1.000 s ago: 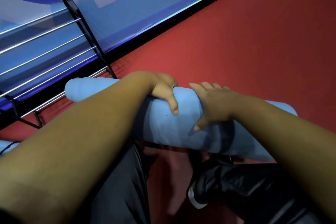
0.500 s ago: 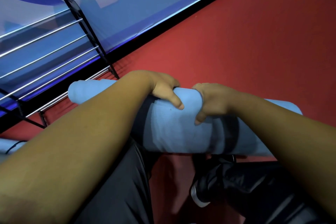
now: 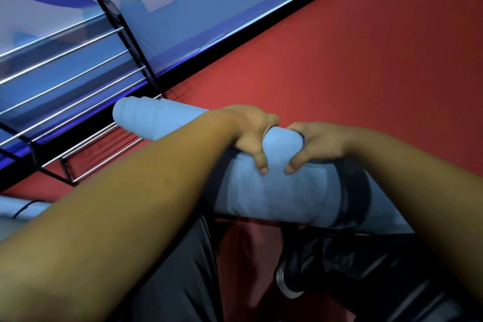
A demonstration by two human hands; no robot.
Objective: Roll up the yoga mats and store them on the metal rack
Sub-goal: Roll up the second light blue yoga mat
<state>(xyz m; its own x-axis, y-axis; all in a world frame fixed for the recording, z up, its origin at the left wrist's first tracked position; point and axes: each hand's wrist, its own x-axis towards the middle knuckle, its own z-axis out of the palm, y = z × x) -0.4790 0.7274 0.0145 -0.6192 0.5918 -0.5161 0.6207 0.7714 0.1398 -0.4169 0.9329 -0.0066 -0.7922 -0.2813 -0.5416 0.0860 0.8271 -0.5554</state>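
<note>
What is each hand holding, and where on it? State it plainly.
The left hand and right hand both grip the rolled blue yoga mat near its middle, side by side.

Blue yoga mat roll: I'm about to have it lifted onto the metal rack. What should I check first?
1. Left hand grips the blue yoga mat roll: ok.
2. Right hand grips it close beside the left: ok.
3. Roll even at its left end: layers look stepped there, not ok.
4. Dark band round the roll is a fastened strap: cannot tell.
5. Metal rack stands just beyond the roll's left end: ok.
</note>
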